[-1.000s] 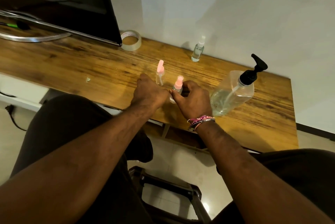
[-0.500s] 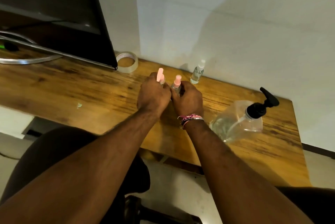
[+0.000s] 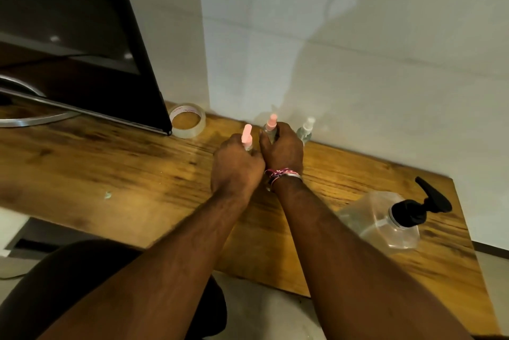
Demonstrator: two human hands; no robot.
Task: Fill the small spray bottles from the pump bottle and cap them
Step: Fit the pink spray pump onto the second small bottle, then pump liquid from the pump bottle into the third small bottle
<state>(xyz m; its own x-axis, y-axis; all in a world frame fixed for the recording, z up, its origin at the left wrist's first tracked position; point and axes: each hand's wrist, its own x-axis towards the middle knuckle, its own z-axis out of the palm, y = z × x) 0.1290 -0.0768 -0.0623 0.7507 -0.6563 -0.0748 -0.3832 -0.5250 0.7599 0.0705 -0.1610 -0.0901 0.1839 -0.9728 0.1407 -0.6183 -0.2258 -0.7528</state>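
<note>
**A:** Nearest you, at four o'clock, the pump bottle (image 3: 381,220) stands untouched on the wooden desk (image 3: 110,163), well apart from your hands. Its liquid looks low.

**B:** And the hands themselves?

**A:** Your left hand (image 3: 237,164) has its fingers curled round one pink-capped spray bottle (image 3: 247,138); your right hand (image 3: 282,149) is wrapped round the other pink-capped bottle (image 3: 271,126). Both caps are on and upright.

**B:** What has changed?

**A:** A second ago you held both near the front edge beside the pump bottle. Now you have carried them to twelve o'clock, close to the wall, the right one just beside the clear-capped bottle (image 3: 305,130).

**B:** Meaning?

**A:** I judge you are lining up finished bottles; whether they touch the desk yet, I cannot tell. The tape roll (image 3: 187,120) sits at eleven o'clock, by the monitor (image 3: 82,36).
</note>
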